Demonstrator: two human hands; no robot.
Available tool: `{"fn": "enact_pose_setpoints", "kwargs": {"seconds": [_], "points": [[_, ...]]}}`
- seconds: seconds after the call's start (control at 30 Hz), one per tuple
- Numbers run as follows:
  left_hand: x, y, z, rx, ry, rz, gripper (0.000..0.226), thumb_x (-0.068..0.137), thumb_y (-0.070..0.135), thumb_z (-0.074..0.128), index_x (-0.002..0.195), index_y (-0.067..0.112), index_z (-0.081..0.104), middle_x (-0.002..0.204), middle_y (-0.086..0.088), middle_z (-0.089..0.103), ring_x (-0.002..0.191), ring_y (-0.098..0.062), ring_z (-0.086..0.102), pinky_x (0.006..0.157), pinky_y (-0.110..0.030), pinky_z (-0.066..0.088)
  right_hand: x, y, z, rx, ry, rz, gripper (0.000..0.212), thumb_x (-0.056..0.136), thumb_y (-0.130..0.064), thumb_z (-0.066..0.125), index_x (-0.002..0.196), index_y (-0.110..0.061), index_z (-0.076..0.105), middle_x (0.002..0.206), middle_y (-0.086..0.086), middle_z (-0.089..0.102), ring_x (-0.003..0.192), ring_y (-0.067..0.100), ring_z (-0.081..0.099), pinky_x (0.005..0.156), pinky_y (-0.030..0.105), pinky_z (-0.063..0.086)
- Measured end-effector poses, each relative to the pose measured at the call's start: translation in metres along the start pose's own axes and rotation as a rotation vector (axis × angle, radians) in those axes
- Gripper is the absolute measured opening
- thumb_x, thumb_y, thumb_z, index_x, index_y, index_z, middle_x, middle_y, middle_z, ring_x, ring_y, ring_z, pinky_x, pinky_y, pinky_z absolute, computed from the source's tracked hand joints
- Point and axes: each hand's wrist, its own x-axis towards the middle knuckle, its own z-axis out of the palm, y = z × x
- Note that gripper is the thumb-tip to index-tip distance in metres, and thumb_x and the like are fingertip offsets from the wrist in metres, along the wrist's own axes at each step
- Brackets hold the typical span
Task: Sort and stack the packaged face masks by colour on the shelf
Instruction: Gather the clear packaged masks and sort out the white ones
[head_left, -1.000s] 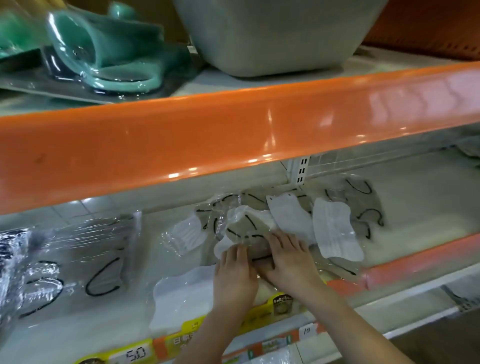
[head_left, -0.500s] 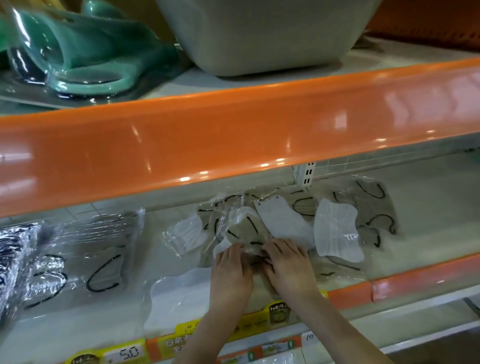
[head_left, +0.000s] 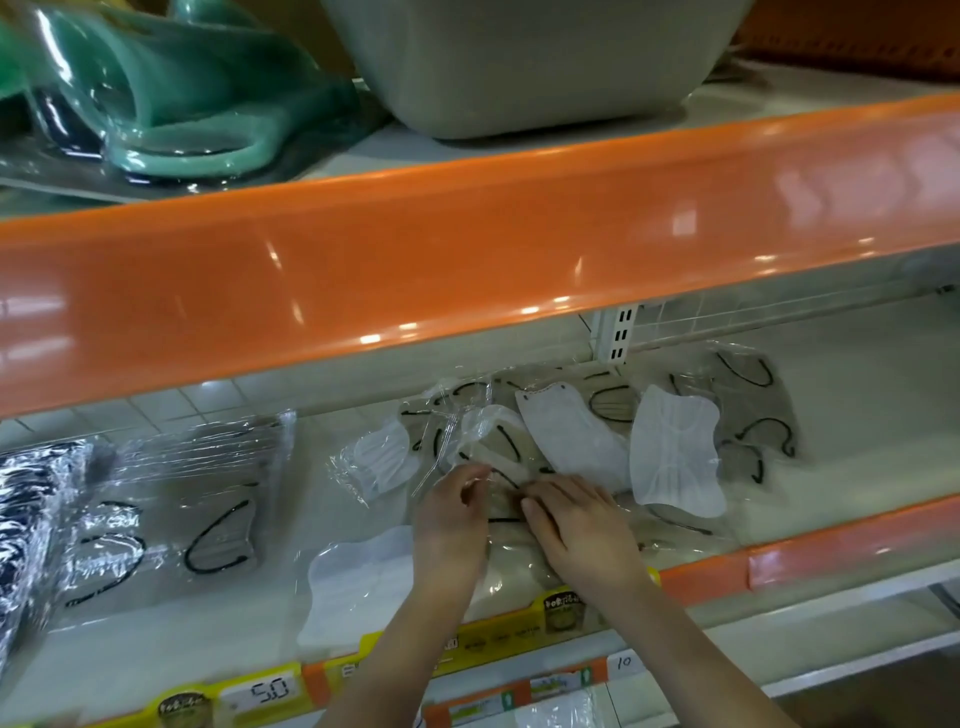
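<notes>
Packaged face masks (head_left: 519, 457) lie in a loose overlapping pile at screen centre on the lower shelf (head_left: 857, 415), all in clear crinkly film. Left hand (head_left: 451, 525) sits at 6 o'clock of the pile, fingers curled, pinching a film edge at its fingertips. Right hand (head_left: 576, 530) is just beside it, touching distance, fingers bent down onto a beige pack with black ear loops (head_left: 511, 551); whether it pinches or only presses, cannot tell. That pack's long axis runs roughly 9-to-3.

White mask pack (head_left: 571, 441) at 12 o'clock of the right hand, long axis tilted 10-to-4. Second white pack (head_left: 672, 457) at 2 o'clock, butterfly-shaped, long axis near 12-to-6, ribbed weave. Small white pack (head_left: 382, 460) at 10 o'clock of the left hand. Flat white pack (head_left: 358, 582) at 8 o'clock, near the shelf front. Grey-beige packs with black loops (head_left: 753, 410) at the pile's far right.

Separate stack of beige packs (head_left: 208, 499) well apart at 9 o'clock. Glossy orange shelf rail (head_left: 467, 249) above. Yellow price label (head_left: 260, 693) at the front reads 50.
</notes>
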Motion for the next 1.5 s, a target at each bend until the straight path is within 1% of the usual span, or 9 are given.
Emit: {"fn": "enact_pose_setpoints", "kwargs": {"seconds": [0.27, 0.43, 0.57, 0.77, 0.9, 1.07, 1.2, 1.43, 1.5], "points": [[0.012, -0.003, -0.059, 0.050, 0.259, 0.175, 0.030, 0.093, 0.000, 0.050, 0.098, 0.027, 0.062, 0.089, 0.013, 0.064, 0.086, -0.011, 0.062, 0.072, -0.024, 0.042, 0.012, -0.009, -0.001, 0.013, -0.020, 0.145, 0.037, 0.091, -0.041, 0.038, 0.093, -0.018, 0.067, 0.092, -0.003, 0.065, 0.085, 0.021, 0.063, 0.069, 0.033, 0.049], [0.014, 0.001, -0.100, 0.039, 0.311, 0.322, 0.034, 0.094, -0.003, 0.048, 0.095, 0.029, 0.059, 0.088, 0.015, 0.062, 0.087, -0.008, 0.061, 0.071, -0.007, 0.042, 0.051, -0.055, -0.008, 0.246, -0.210, 0.118, 0.051, 0.084, -0.053, 0.044, 0.118, -0.019, 0.062, 0.117, -0.002, 0.061, 0.107, 0.018, 0.054, 0.087, 0.034, 0.045], [0.017, 0.000, -0.124, 0.052, 0.345, 0.505, 0.026, 0.093, 0.006, 0.047, 0.096, 0.028, 0.062, 0.090, 0.019, 0.059, 0.091, -0.013, 0.062, 0.078, -0.029, 0.049, 0.079, -0.102, -0.014, 0.255, -0.079, -0.025, 0.012, 0.085, -0.026, 0.065, 0.088, -0.015, 0.070, 0.083, -0.002, 0.069, 0.076, 0.009, 0.058, 0.055, 0.006, 0.033], [0.020, -0.014, -0.147, 0.408, 0.607, 0.768, 0.025, 0.087, 0.006, 0.050, 0.108, 0.017, 0.056, 0.117, -0.005, 0.055, 0.117, -0.029, 0.043, 0.099, -0.040, 0.036, 0.095, -0.131, -0.008, 0.519, -0.222, 0.210, 0.022, 0.094, -0.020, 0.055, 0.075, -0.010, 0.056, 0.066, 0.002, 0.056, 0.055, 0.009, 0.047, 0.051, 0.015, 0.034], [0.011, -0.037, -0.149, 0.535, 0.423, 0.792, 0.017, 0.090, 0.023, 0.051, 0.100, 0.014, 0.061, 0.102, -0.006, 0.063, 0.094, -0.028, 0.056, 0.076, -0.037, 0.048, 0.096, -0.143, 0.003, 0.890, -0.224, 0.401, 0.013, 0.094, -0.014, 0.056, 0.092, -0.002, 0.059, 0.087, 0.012, 0.066, 0.068, 0.016, 0.068, 0.066, 0.037, 0.059], [0.001, -0.059, -0.148, 0.758, 0.282, 0.723, 0.052, 0.080, 0.051, 0.057, 0.116, 0.013, 0.058, 0.113, -0.006, 0.063, 0.104, -0.026, 0.057, 0.081, -0.040, 0.051, 0.094, -0.162, 0.008, 1.312, -0.222, 0.543, 0.011, 0.087, 0.004, 0.060, 0.098, 0.007, 0.057, 0.095, 0.022, 0.064, 0.077, 0.023, 0.069, 0.068, 0.026, 0.056], [0.004, -0.071, -0.162, 0.755, 0.360, 0.734, 0.044, 0.073, 0.017, 0.077, 0.110, 0.014, 0.055, 0.103, -0.006, 0.067, 0.087, -0.028, 0.066, 0.066, -0.036, 0.053, 0.085, -0.177, 0.023, 1.500, -0.244, 0.601, 0.007, 0.087, 0.008, 0.058, 0.087, 0.001, 0.058, 0.082, 0.018, 0.064, 0.077, 0.026, 0.065, 0.072, 0.030, 0.056], [0.006, -0.084, -0.207, 0.815, 0.410, 0.790, 0.023, 0.066, 0.002, 0.064, 0.084, 0.013, 0.072, 0.080, 0.000, 0.070, 0.071, -0.025, 0.066, 0.056, -0.031, 0.046, 0.089, -0.189, 0.044, 0.946, 0.015, 0.640, 0.040, 0.084, -0.004, 0.064, 0.118, -0.014, 0.046, 0.092, -0.004, 0.056, 0.081, 0.006, 0.057, 0.066, 0.012, 0.045], [0.007, -0.089, -0.221, 0.820, 0.412, 0.797, 0.021, 0.069, 0.002, 0.065, 0.085, 0.012, 0.072, 0.082, -0.001, 0.070, 0.074, -0.026, 0.066, 0.057, -0.032, 0.046, 0.089, -0.190, 0.050, 0.822, 0.094, 0.534, 0.048, 0.086, -0.005, 0.062, 0.129, -0.014, 0.042, 0.106, -0.001, 0.051, 0.097, 0.012, 0.053, 0.081, 0.021, 0.044]]}}
